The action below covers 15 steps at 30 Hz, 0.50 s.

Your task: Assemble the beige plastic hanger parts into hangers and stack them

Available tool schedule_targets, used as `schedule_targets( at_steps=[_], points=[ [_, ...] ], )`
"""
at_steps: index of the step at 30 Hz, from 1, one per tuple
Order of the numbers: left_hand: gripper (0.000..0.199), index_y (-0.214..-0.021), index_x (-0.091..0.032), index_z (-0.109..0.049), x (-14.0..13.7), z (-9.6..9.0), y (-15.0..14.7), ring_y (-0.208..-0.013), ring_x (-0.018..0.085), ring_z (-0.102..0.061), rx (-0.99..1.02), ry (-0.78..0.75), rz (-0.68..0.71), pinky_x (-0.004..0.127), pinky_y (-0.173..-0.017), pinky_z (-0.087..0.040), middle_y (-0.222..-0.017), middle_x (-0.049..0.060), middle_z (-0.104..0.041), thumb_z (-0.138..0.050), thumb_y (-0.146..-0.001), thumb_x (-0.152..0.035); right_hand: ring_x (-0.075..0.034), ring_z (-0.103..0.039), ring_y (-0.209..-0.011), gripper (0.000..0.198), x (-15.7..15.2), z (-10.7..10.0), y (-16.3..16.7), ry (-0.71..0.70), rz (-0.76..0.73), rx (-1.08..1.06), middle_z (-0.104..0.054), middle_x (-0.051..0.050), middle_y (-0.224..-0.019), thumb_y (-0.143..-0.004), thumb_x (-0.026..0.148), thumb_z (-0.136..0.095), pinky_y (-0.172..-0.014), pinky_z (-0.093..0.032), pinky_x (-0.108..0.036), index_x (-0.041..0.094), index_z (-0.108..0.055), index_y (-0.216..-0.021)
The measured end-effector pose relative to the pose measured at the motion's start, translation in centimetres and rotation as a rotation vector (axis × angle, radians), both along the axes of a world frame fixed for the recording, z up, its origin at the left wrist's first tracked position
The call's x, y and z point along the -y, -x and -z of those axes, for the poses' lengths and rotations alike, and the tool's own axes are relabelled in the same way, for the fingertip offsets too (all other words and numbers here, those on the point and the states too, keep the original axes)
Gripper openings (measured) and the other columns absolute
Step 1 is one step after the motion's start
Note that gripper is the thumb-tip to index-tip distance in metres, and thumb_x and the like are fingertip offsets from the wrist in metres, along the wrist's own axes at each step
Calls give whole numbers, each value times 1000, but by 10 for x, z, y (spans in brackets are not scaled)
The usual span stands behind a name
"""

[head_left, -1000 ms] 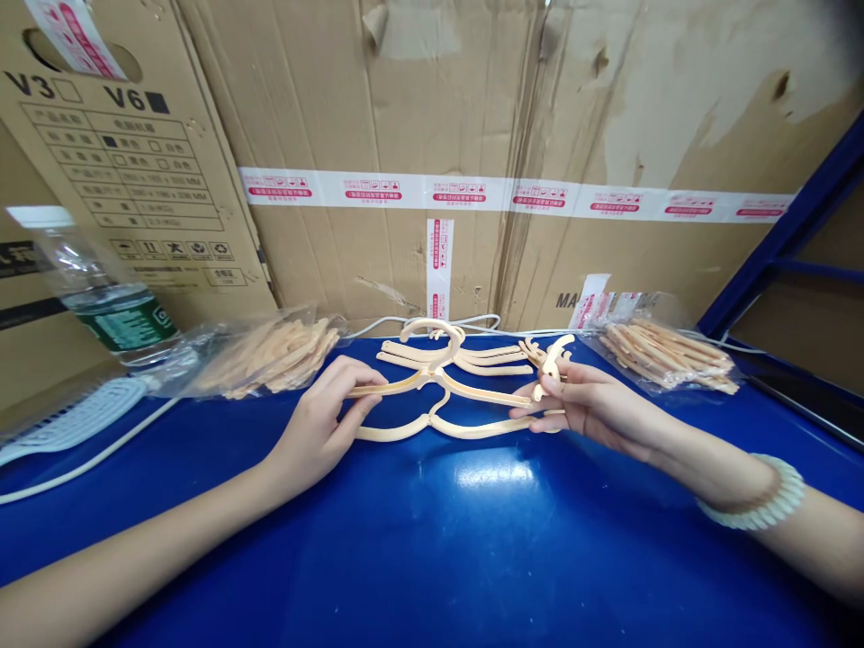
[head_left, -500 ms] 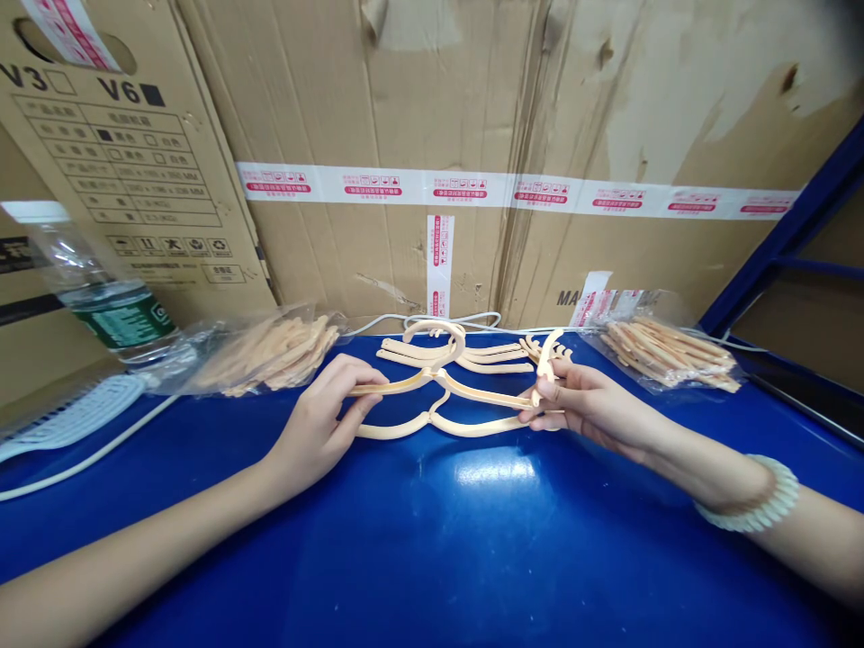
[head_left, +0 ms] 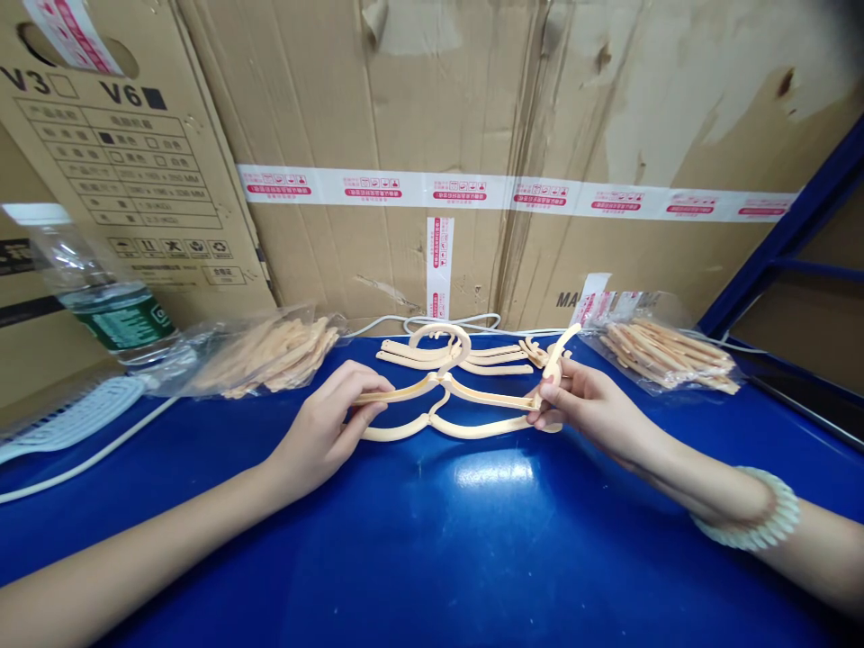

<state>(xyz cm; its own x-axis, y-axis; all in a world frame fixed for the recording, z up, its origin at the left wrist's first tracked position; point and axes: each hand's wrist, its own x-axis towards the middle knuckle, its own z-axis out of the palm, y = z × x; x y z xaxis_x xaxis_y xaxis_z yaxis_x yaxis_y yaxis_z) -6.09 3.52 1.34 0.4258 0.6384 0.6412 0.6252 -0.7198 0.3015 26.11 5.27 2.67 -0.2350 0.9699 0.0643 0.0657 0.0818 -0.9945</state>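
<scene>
A cream plastic clothes hanger [head_left: 491,394] with a curved hook is held up between my two hands. My left hand [head_left: 328,423] pinches the end of its left arm. Fingers of my right hand [head_left: 586,402] close round the end of its right arm, where a short curved cream piece [head_left: 560,351] sticks up at an angle. Whether that piece is fastened there, I cannot tell. Just below, a second cream hanger [head_left: 481,427] lies on the blue table [head_left: 432,540]. Behind the held hanger lie several loose hanger arms [head_left: 496,368] and small hooked parts [head_left: 535,351].
Clear bags of cream parts lie at left [head_left: 274,354] and right [head_left: 668,354]. Far left are a water bottle [head_left: 118,310] and a pale blue hairbrush [head_left: 74,421]. White cable [head_left: 459,320] runs along the back, before large cardboard boxes [head_left: 378,261]. A dark flat object [head_left: 810,409] lies at right.
The short curved piece in my right hand has tilted further to the right. The held hanger's hook has shifted slightly to the right. Both hands keep their grip.
</scene>
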Motion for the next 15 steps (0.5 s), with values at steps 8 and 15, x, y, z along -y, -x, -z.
schedule_targets(
  at_steps=[8,15],
  points=[
    [13,-107,-19,-55,1,-1,-1,-92,18,-60,-11,28,0,29,-77,-48,-101,5,-59,-47,-98,-18,-18,-69,-55,50,0,-4,-2,-135,68,35,-66,0,-59,-65,58,-81,-56,-58,-28,22,-47,-73],
    [13,-103,-20,-57,4,-9,-2,-84,19,-61,-88,21,-71,29,-69,-48,-95,5,-59,-46,-98,-24,-20,-72,-68,46,-2,-10,-4,-18,45,-66,-70,-3,-70,-67,47,-84,-62,-59,-27,20,-55,-90]
  ],
)
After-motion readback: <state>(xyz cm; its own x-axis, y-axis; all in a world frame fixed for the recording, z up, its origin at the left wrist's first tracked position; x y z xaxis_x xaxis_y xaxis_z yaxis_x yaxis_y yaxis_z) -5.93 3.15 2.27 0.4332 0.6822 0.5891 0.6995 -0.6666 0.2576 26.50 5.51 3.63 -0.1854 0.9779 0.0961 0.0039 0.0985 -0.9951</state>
